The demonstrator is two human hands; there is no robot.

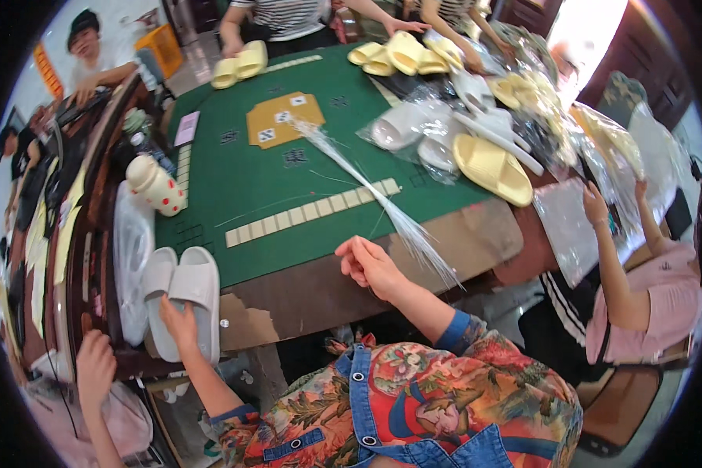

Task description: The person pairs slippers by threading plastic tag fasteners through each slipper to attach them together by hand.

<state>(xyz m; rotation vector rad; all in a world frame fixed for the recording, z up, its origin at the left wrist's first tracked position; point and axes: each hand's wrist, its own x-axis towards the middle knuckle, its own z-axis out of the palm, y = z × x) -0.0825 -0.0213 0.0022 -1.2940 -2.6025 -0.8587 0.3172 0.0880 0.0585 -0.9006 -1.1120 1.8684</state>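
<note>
My left hand (181, 324) grips a pair of light grey slide slippers (198, 278) at the table's near left corner. The two lie side by side with their toes away from me; some of my fingers are hidden against them. Over the table's front edge, my right hand (370, 267) is raised with its fingers curled together. Whether a thin strand is between them is too small to make out. Just beyond that hand, a long bundle of clear plastic strands (373, 189) lies across the green table mat (210, 175), its loose ends fanned toward me.
Cream slippers (493, 168) and bagged white slippers (402, 125) pile up on the right. A spotted cream bottle (154, 185) stands at the left. Another person's hand (594, 204) holds plastic bags at right. A person's hand (95, 366) is at my lower left. Others work across the table.
</note>
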